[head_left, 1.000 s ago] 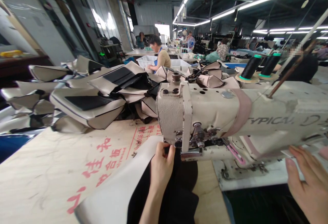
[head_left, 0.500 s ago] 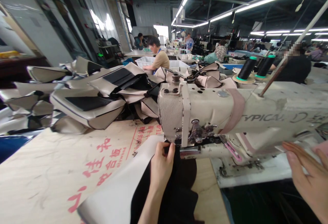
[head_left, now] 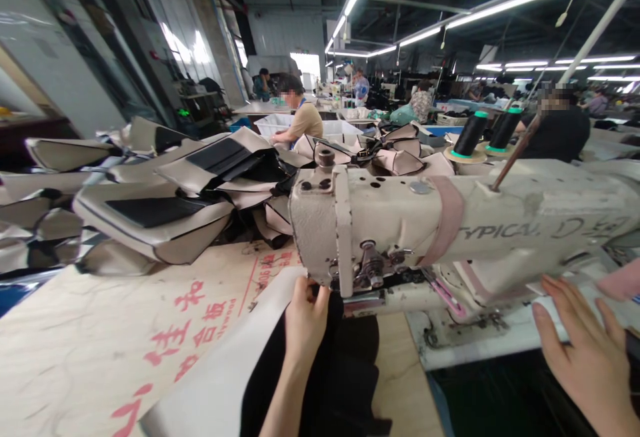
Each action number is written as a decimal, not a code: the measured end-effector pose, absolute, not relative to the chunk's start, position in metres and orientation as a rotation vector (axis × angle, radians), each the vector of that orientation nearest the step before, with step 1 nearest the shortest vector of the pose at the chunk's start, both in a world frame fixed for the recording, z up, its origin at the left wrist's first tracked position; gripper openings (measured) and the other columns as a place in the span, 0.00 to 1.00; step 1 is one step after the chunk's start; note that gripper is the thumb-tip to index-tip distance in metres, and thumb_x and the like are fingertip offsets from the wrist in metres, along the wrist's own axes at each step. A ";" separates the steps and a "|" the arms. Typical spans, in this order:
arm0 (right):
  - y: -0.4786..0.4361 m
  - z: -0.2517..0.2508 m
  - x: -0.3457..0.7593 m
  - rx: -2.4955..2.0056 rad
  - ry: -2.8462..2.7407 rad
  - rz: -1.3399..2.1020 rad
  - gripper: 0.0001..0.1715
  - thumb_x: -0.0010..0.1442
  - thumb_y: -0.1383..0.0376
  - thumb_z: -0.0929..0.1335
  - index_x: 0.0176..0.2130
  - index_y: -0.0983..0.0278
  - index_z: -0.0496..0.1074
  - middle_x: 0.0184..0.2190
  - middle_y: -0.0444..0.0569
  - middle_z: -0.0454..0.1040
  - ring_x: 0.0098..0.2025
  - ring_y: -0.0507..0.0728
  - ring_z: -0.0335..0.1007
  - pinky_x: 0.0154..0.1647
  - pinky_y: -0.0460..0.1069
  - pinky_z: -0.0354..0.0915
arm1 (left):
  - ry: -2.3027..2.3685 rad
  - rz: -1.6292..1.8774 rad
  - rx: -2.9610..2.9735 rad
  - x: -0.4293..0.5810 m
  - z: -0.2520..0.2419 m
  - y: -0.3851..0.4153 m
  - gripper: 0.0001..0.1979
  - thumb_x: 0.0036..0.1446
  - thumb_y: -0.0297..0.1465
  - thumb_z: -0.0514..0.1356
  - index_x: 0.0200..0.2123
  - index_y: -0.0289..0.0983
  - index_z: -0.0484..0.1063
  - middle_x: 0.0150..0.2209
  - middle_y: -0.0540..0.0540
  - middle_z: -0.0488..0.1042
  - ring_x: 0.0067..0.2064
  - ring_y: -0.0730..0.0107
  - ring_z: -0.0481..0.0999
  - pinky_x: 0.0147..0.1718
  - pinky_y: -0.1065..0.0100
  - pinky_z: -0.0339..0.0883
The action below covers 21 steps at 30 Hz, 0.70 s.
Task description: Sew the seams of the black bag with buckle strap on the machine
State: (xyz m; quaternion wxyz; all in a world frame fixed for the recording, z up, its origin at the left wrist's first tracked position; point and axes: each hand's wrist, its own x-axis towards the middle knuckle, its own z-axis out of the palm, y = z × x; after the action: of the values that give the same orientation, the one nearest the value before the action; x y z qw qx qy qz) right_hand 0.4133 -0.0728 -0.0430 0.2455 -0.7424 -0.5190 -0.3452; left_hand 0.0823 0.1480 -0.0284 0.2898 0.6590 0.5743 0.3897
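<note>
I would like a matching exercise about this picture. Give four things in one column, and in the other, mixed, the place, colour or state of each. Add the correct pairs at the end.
Things:
1. Left hand
2. Thread cones
3. Right hand
4. Wooden board

Descriptions:
A. Black, behind the top of the sewing machine
B. Pale surface with red characters
C. Curled at the pale and black material, by the machine's head
D. Open, near the picture's right edge

Right pairs: 1-C, 2-A, 3-D, 4-B
</note>
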 end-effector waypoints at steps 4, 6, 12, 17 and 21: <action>-0.074 -0.044 0.416 -2.010 -1.426 -0.925 0.26 0.63 0.59 0.60 0.58 0.66 0.60 0.54 0.54 0.64 0.56 0.64 0.59 0.60 0.62 0.47 | 1.499 1.047 1.783 0.082 -0.031 0.157 0.08 0.51 0.36 0.52 0.30 0.38 0.65 0.22 0.52 0.68 0.25 0.70 0.68 0.25 0.73 0.59; -0.074 -0.043 0.418 -2.007 -1.437 -0.913 0.27 0.62 0.58 0.60 0.58 0.66 0.59 0.54 0.54 0.64 0.57 0.65 0.59 0.60 0.62 0.48 | 1.499 1.047 1.783 0.082 -0.032 0.158 0.07 0.50 0.36 0.52 0.28 0.38 0.64 0.22 0.52 0.67 0.26 0.70 0.68 0.25 0.73 0.59; -0.076 -0.060 0.417 -1.973 -1.415 -0.915 0.29 0.61 0.60 0.62 0.60 0.65 0.57 0.54 0.54 0.64 0.56 0.66 0.59 0.56 0.59 0.55 | 1.530 1.059 1.776 0.083 -0.027 0.154 0.08 0.50 0.36 0.51 0.23 0.40 0.58 0.20 0.54 0.64 0.24 0.71 0.65 0.25 0.73 0.58; -0.080 -0.092 0.408 -1.905 -1.474 -0.932 0.30 0.60 0.62 0.63 0.61 0.65 0.56 0.54 0.53 0.65 0.52 0.64 0.65 0.51 0.56 0.60 | 1.527 1.006 1.723 0.079 -0.030 0.149 0.07 0.51 0.36 0.52 0.27 0.39 0.62 0.20 0.54 0.65 0.24 0.70 0.67 0.24 0.73 0.58; -0.081 -0.072 0.419 -1.885 -1.484 -0.911 0.29 0.60 0.60 0.64 0.59 0.63 0.59 0.52 0.51 0.66 0.51 0.64 0.65 0.53 0.56 0.59 | 1.452 1.045 1.688 0.077 -0.038 0.147 0.09 0.51 0.38 0.53 0.32 0.39 0.65 0.20 0.55 0.65 0.23 0.71 0.67 0.25 0.73 0.58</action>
State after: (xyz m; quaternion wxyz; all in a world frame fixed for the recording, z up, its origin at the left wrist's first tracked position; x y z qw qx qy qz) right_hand 0.4190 -0.0807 -0.0718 0.2839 -0.7044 -0.5544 -0.3403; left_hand 0.0771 0.1471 -0.0378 0.3344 0.6469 0.5562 0.4003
